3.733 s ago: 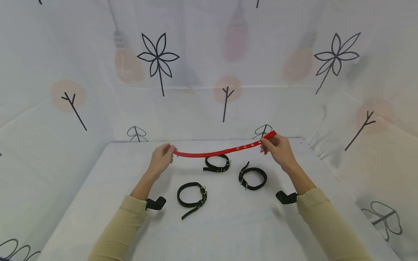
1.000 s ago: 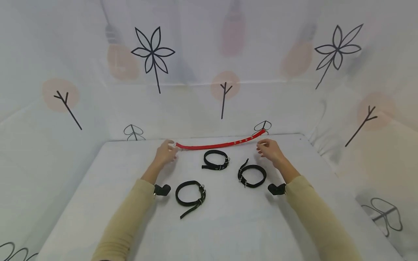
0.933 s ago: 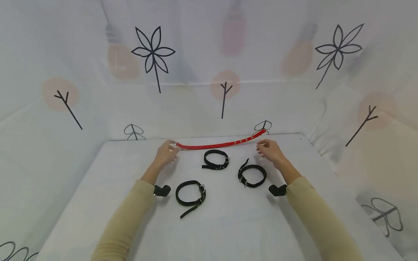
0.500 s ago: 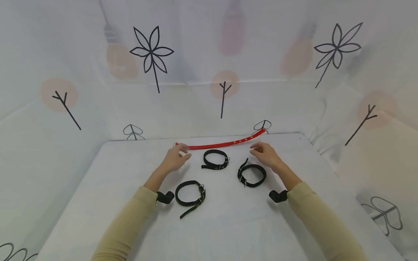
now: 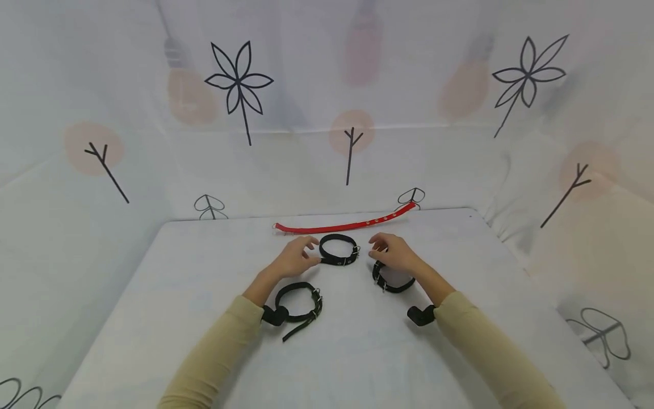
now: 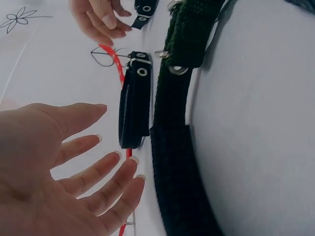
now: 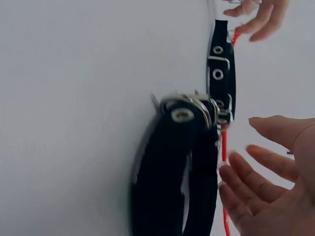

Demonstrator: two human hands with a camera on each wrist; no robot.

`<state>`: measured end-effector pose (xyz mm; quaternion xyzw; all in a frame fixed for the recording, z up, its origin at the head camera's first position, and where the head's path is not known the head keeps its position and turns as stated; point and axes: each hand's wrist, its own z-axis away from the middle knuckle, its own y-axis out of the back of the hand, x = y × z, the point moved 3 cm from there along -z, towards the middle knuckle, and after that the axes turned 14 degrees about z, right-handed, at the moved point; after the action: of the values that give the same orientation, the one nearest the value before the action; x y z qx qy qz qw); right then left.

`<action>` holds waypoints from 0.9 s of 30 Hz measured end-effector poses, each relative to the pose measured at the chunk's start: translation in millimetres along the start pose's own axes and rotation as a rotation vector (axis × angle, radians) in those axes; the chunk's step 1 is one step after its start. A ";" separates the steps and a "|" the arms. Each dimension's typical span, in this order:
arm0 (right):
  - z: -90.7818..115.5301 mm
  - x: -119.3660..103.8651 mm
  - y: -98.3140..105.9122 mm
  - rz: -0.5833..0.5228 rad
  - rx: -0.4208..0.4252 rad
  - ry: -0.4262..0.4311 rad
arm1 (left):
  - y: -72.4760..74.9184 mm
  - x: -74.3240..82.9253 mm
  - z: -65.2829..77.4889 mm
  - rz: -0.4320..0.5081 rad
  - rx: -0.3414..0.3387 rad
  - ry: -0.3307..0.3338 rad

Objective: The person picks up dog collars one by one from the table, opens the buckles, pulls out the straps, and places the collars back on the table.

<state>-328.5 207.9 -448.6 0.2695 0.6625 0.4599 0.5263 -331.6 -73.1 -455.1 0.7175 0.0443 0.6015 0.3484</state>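
Observation:
My left hand (image 5: 295, 258) is at the left side of a buckled black collar (image 5: 334, 261), fingers spread and holding nothing. In the left wrist view, a gap shows between the left hand (image 6: 64, 167) and that collar (image 6: 134, 103). My right hand (image 5: 394, 254) hovers over a second black collar (image 5: 401, 289) and partly hides it; its relaxed fingers point toward the middle collar. The right wrist view shows the right hand (image 7: 270, 187) apart from both black collars. A red collar (image 5: 327, 229) with metal eyelets lies unbuckled and stretched out along the back.
A third looped black collar (image 5: 301, 317), its tail pointing forward, lies beneath my left wrist. All the collars rest on a white-covered table (image 5: 347, 363). A patterned cloth backdrop (image 5: 296, 170) rises behind the table and at both sides.
Earlier both hands held the red collar stretched in the air; it now lies released at the back. Both hands have since moved inward and nearer, toward the middle black collar.

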 end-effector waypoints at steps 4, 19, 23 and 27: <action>-4.7 -8.2 -9.8 0.018 -0.036 -0.004 | -9.8 2.5 -3.4 -0.011 -0.062 -0.004; -20.7 -27.3 -29.9 0.103 -0.080 0.095 | -24.7 5.8 -19.7 -0.127 -0.086 0.007; -21.8 -28.1 -30.3 0.122 -0.101 0.105 | -24.3 4.1 -21.6 -0.133 -0.081 0.023; -16.8 -29.7 -22.9 0.090 -0.104 0.151 | -19.3 0.1 -21.9 -0.085 -0.096 -0.018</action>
<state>-332.5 167.6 -455.4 0.2358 0.6629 0.5356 0.4670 -344.3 -48.7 -465.0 0.7028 0.0427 0.5810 0.4082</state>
